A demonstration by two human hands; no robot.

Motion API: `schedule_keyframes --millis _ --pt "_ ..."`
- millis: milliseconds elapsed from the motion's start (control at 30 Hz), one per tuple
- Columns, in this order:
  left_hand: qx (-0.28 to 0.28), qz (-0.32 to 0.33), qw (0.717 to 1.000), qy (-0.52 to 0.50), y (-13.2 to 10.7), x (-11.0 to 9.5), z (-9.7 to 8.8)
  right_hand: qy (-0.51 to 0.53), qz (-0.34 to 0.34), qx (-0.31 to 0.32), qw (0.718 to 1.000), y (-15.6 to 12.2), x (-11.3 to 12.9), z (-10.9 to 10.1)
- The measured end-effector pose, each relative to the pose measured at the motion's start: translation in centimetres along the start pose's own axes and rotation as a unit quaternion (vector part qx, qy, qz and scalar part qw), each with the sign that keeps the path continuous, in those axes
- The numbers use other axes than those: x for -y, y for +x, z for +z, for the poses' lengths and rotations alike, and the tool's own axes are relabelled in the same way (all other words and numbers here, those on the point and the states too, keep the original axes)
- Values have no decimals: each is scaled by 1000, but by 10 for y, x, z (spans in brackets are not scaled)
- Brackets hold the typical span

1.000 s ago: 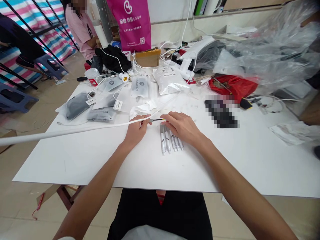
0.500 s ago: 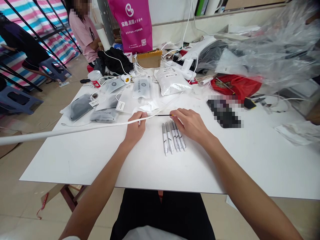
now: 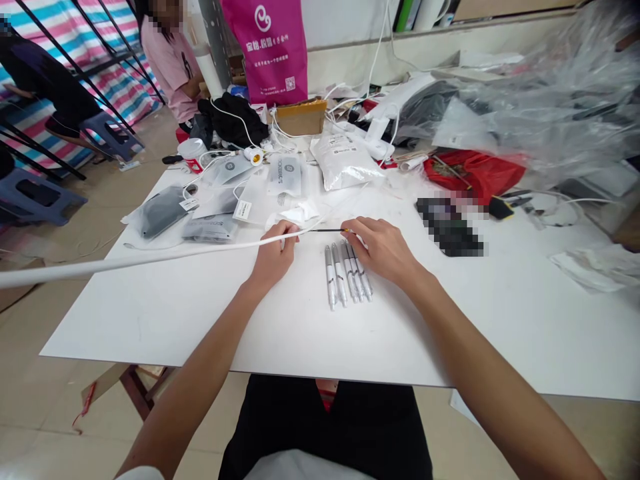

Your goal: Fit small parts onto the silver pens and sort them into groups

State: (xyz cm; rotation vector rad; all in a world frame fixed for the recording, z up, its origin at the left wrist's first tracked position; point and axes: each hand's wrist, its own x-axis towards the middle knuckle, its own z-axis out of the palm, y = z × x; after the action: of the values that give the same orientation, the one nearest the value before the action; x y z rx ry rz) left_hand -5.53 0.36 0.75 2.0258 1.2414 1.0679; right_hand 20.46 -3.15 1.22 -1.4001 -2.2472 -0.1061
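Between my hands a thin black pen refill (image 3: 326, 231) with a yellowish end runs level just above the table. My right hand (image 3: 377, 245) pinches its yellowish end between thumb and fingertips. The other end disappears into my left hand (image 3: 276, 252), whose fingers are closed around it; a white cable (image 3: 215, 247) crosses in front of that hand. Several white and grey pens (image 3: 340, 275) lie side by side below the refill, with the rightmost ones partly under my right hand.
Packaged pouches (image 3: 210, 227) and a white plastic parcel (image 3: 345, 162) lie beyond my hands. A dark pixelated slab (image 3: 447, 227) rests to the right, near a red bag (image 3: 475, 173). A magenta bag (image 3: 273, 60) stands at the back. Two people are at the far left.
The refill and both hands keep nearly the same pose. My left hand has shifted slightly to the right, and the whole view has moved a little.
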Motion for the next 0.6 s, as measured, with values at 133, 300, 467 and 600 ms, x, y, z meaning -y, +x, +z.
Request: schedule_keyframes --millis 133,300,467,600 --pt "59 42 997 4 -2 2 0 -8 -7 2 1000 0 -1 1" --pt "110 71 991 16 -3 -5 -1 -15 -20 3 1000 0 -1 1" --pt "112 74 990 50 -2 -10 -1 -19 -20 7 1000 0 2 2" --pt "107 83 988 79 -1 -7 -2 -15 -19 6 1000 -1 -2 2"
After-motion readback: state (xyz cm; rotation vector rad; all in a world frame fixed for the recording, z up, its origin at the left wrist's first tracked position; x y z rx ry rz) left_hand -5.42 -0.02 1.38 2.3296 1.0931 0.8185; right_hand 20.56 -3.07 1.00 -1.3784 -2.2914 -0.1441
